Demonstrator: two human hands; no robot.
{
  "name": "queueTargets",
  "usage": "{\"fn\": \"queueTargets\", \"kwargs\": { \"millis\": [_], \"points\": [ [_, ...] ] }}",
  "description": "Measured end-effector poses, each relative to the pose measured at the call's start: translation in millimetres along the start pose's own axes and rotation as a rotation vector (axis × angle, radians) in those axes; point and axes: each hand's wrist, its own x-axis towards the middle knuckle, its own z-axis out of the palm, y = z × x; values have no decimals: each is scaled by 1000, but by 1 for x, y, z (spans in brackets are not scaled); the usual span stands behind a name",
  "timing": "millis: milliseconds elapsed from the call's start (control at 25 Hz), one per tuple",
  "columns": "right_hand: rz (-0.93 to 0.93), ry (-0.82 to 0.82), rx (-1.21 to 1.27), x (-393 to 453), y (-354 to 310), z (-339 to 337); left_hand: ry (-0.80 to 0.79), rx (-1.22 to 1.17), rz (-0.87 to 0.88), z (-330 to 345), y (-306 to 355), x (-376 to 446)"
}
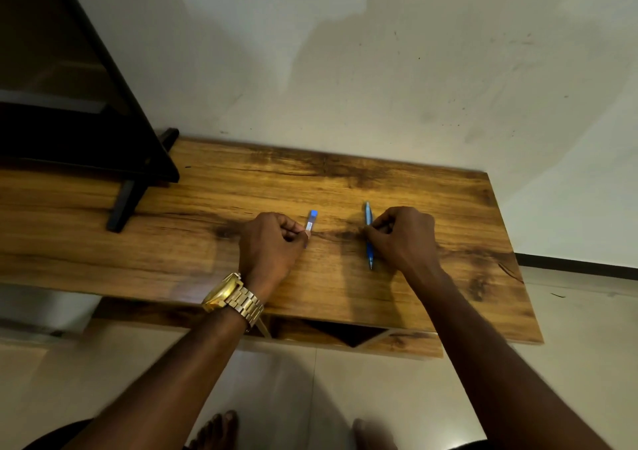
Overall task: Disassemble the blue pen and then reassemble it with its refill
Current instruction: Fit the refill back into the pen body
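A blue pen (368, 239) lies on the wooden tabletop (431, 208), running front to back with its tip toward me. My right hand (404, 239) rests over its middle, fingers curled and pinching the barrel. To the left, my left hand (271, 242) pinches a short pale tube with a blue cap (311, 221) between thumb and forefinger; its lower end is hidden by my fingers. A gold watch sits on my left wrist.
A black stand (131, 159) with an angled leg occupies the table's left rear. The white wall (345, 69) rises right behind the table. The front edge runs under my forearms, with tiled floor (310, 398) and my bare feet below.
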Motion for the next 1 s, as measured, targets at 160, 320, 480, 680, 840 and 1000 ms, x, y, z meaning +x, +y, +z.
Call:
{"fn": "queueTargets", "kwargs": {
  "millis": [160, 320, 480, 680, 840, 1000],
  "points": [
    [-14, 21, -72, 3, -4, 12, -14, 28, 0, -3, 0, 2],
    [97, -132, 283, 5, -15, -7, 106, 111, 2, -18, 9, 1],
    [171, -242, 1367, -11, -42, -25, 64, 129, 72, -36, 17, -10],
    [-63, -384, 1918, -33, -68, -41, -123, 251, 180, -52, 20, -37],
    [-44, -472, 2034, -48, -64, -51, -241, 343, 239, -68, 12, -54],
    [-51, -436, 2021, -52, -66, -59, -292, 420, 255, -62, 9, -50]
  ]
}}
